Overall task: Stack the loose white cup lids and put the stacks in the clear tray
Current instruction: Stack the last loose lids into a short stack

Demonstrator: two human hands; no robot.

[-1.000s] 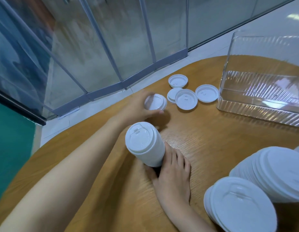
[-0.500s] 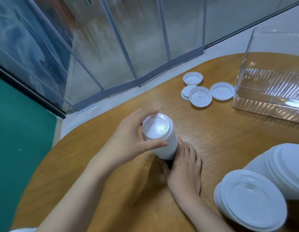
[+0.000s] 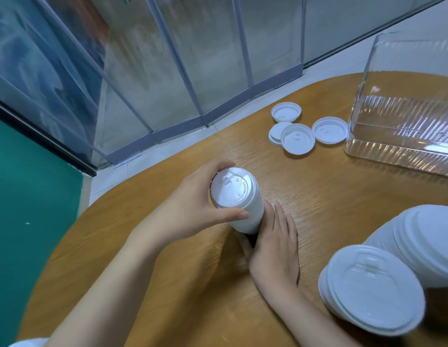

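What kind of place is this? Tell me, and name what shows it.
Probably a café or drinks-shop workspace, though that is a guess. Signs: many white disposable cup lids, a stack held by both hands, loose lids on a wooden table, a clear tray, and glass partition walls.
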